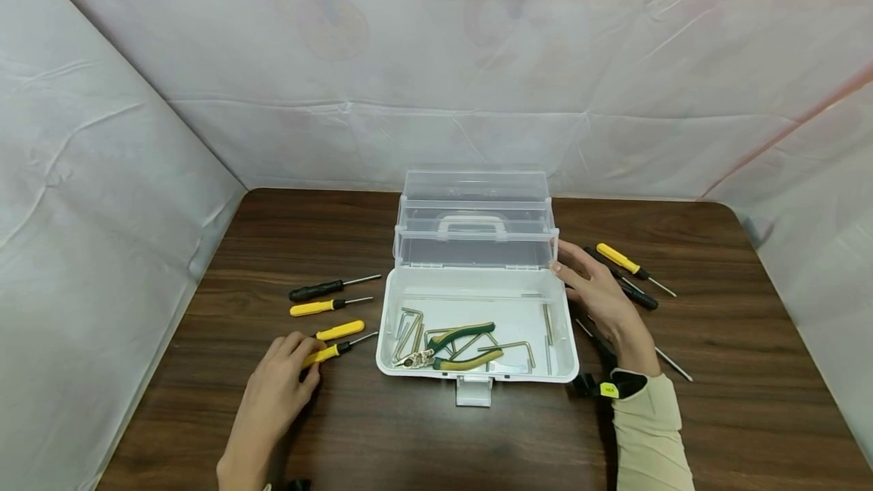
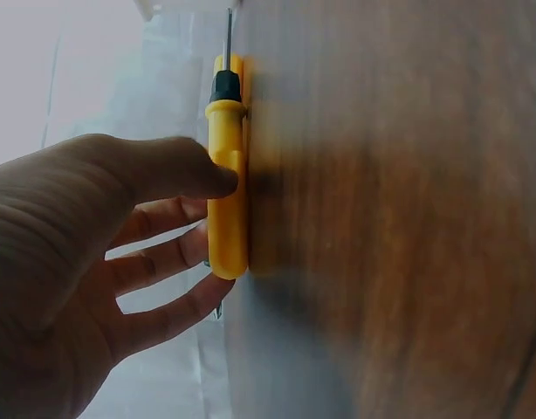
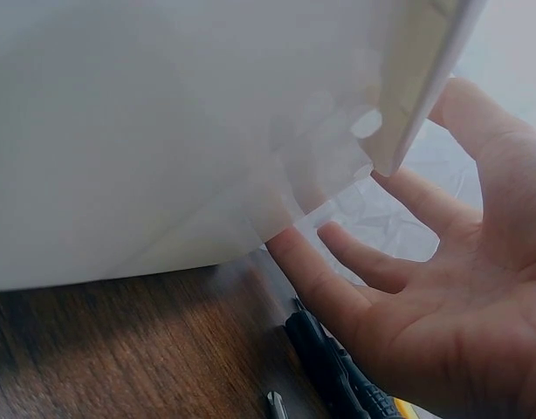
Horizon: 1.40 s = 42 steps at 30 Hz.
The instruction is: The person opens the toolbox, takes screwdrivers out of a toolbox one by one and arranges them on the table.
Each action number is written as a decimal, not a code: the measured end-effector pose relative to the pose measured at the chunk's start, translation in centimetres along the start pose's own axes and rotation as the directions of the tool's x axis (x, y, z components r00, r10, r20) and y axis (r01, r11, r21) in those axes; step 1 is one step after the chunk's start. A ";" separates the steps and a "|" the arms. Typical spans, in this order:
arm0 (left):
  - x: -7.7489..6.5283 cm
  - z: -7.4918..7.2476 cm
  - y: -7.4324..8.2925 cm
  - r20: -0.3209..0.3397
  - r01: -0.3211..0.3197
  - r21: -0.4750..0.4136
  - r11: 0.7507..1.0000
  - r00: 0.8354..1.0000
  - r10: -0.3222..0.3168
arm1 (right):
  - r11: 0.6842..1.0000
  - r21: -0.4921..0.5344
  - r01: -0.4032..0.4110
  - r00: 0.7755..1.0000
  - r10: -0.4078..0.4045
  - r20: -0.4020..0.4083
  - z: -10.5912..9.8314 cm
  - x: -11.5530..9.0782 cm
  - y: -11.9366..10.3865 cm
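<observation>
My left hand [image 1: 276, 381] is left of the toolbox, pinching a yellow screwdriver [image 2: 225, 223] by its handle between thumb and fingers. Its dark collar and thin shaft point away from the hand. Just beyond it lies another yellow-handled tool [image 1: 341, 330]. The white toolbox [image 1: 382, 324] stands with its clear lid [image 1: 477, 252] raised. At its back right corner, my right hand [image 1: 603, 301] holds the edge, thumb at the rim and fingers behind the corner. Inside lie green-and-yellow pliers [image 1: 470, 359] and several hex keys [image 1: 511, 345].
A black screwdriver [image 1: 317, 291] and a yellow one [image 1: 314, 309] lie left of the box. On the right, a yellow screwdriver [image 1: 617, 258] lies among several black-handled ones [image 1: 639, 296]. A bare shaft [image 1: 674, 364] shows beside the right wrist. White cloth [image 1: 477, 142] surrounds the table.
</observation>
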<state>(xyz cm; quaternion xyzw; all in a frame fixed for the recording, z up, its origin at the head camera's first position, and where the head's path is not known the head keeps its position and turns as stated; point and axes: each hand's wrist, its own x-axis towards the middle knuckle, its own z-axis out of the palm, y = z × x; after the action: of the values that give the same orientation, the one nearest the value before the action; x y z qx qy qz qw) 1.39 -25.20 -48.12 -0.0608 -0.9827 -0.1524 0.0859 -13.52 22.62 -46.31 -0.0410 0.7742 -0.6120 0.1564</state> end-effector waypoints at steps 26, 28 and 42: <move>0.7 -0.8 0.6 -0.102 -0.042 -0.089 0.995 0.994 0.032 | 1.000 -0.015 -0.003 1.000 0.003 -0.003 -0.1 -0.1 0.0; 1.0 -0.9 0.9 -0.099 -0.005 -0.140 0.990 0.995 -0.009 | 1.000 -0.018 -0.002 1.000 0.002 -0.004 -0.1 -0.1 0.0; 4.3 -1.1 3.2 -0.108 0.139 -0.529 0.837 0.967 -0.229 | 0.999 -0.031 0.011 1.000 -0.011 0.001 -0.2 -0.2 0.1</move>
<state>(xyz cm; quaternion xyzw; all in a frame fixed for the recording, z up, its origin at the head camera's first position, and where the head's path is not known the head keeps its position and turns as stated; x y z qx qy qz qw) -2.20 -22.08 -45.38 0.0263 -0.8960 -0.4228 0.1331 -13.42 22.87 -46.33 -0.0481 0.7833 -0.6006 0.1529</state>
